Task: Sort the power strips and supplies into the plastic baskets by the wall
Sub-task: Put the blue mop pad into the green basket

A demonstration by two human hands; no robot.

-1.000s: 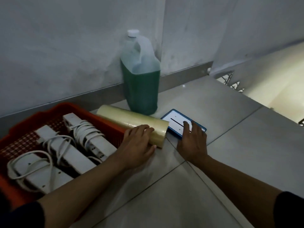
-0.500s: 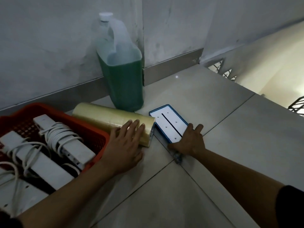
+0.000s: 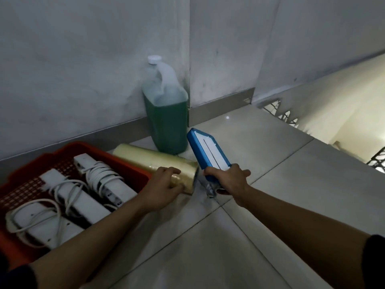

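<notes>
Now the left hand point(image 3: 161, 189) grips the glossy cylindrical tape roll point(image 3: 158, 163); the right hand point(image 3: 230, 181) holds a flat, blue-edged white case point(image 3: 208, 152), tilted.

Surroundings: jug, walls, skirting, tiled floor, grille.

A translucent plastic jug point(image 3: 165, 113) with a white screw cap point(image 3: 154, 59) stands upright on the tiled floor point(image 3: 239, 236), set in the corner where two grey walls point(image 3: 73, 59) meet. Green liquid fills roughly its lower half; a moulded handle runs down from the neck. A grey skirting strip point(image 3: 220, 107) runs along the wall base, touching the floor. Pale floor tiles are divided by dark grout lines. At the far right, a patterned metal grille point(image 3: 279, 113) borders the floor edge, with a brightly lit area beyond it.
</notes>
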